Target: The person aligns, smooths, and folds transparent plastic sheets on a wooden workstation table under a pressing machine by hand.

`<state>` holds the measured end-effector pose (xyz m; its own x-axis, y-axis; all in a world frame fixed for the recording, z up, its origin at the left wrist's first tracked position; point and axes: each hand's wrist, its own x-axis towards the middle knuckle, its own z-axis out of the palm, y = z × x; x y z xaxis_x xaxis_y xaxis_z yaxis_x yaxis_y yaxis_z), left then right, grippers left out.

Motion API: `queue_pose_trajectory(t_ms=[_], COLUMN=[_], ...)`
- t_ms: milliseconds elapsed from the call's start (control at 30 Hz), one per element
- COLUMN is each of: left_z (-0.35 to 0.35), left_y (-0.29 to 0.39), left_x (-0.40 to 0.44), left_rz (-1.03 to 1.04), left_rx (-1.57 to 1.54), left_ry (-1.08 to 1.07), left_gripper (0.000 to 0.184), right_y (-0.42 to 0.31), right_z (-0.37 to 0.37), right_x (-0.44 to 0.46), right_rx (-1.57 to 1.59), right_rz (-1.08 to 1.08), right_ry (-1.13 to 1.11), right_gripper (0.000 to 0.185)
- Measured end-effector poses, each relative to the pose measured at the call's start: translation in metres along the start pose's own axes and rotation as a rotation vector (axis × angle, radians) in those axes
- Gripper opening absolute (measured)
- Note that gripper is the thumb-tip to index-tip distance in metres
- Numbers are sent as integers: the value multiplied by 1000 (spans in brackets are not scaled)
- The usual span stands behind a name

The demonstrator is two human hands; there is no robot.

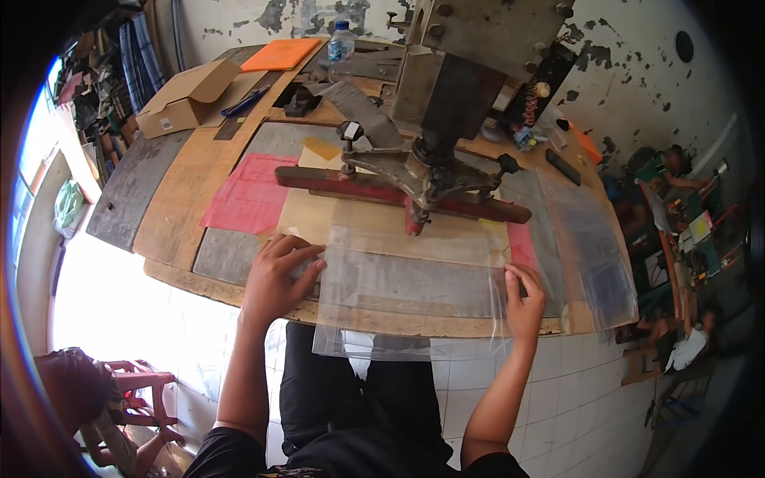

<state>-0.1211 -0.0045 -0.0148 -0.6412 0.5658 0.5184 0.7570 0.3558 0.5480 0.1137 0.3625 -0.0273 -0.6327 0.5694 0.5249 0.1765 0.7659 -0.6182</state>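
Note:
A clear plastic sheet (414,291), perhaps a bag, lies on the table in front of me and hangs over its front edge. My left hand (280,275) is at the sheet's left edge, fingers spread, with a gap between thumb and index finger. At the right edge, my right hand (523,299) pinches the plastic between thumb and fingertips. The sheet's far end lies on a tan board (366,219), below the red bar (478,207) of a metal press (430,171). Pink sheeting (247,195) shows at both sides of the board.
More clear plastic (590,247) lies at the table's right. Behind stand a water bottle (341,49), a cardboard box (187,99) and an orange folder (280,55). A dark phone (563,166) lies at right. People sit at both sides, one by a red stool (143,394).

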Motion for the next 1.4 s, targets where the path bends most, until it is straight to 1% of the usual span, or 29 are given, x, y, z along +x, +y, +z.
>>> queue_pose_trajectory(t_ms=[300,600,667,1033,1400], left_z=[0,0,2,1,2], left_y=[2,1,-4,-4,-4], left_x=[2,2,0,1,1], left_rz=[-7,-10,-1,-18,-12], left_rx=[10,-7,1,9,32], left_ry=[18,28,31,29,32], left_gripper=[21,21,21,23,22], right_y=[-2,-4,-5,-4,-4], right_z=[0,3,3,2,4], right_x=[1,0,-1,0,-1], right_rx=[-33,-18,-17,-43,-112], right_rz=[-16,-18,23,49,-17], right_ry=[2,16,26,12,50], right_gripper=[22,19,18,19,15])
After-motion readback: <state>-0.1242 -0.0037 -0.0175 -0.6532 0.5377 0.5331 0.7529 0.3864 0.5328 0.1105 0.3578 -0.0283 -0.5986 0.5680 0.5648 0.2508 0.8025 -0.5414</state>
